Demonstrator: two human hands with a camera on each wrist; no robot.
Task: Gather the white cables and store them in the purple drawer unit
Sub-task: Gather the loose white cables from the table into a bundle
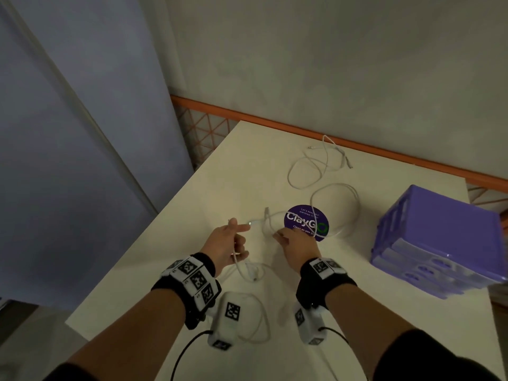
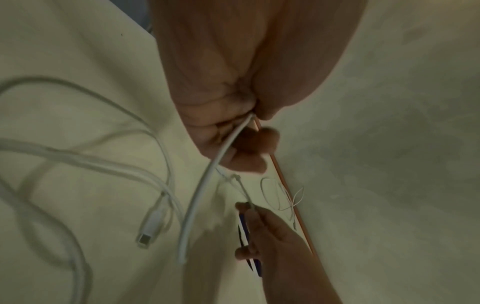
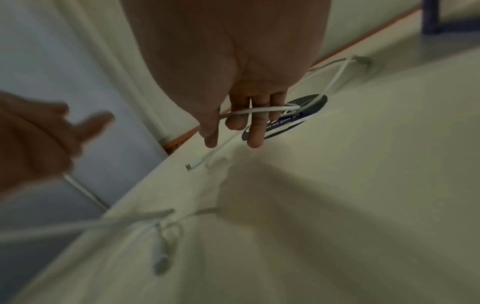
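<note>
Several white cables lie on the cream table (image 1: 384,312). My left hand (image 1: 235,239) is raised over the table and grips one white cable (image 2: 205,185), whose free length hangs down to a loop (image 1: 251,273) on the table. My right hand (image 1: 288,239) is beside it at the edge of a purple round sticker (image 1: 306,222); a second white cable (image 3: 262,109) runs across its fingers (image 3: 235,123), one curled round it. That cable loops away to the right (image 1: 339,206). A third cable (image 1: 316,166) lies farther back. The purple drawer unit (image 1: 439,237) stands at the right, drawers closed.
An orange rail (image 1: 275,123) runs along the table's far edge below a grey wall. The table's left edge (image 1: 154,243) drops off to the floor. A USB-C plug (image 2: 149,230) lies under my left wrist.
</note>
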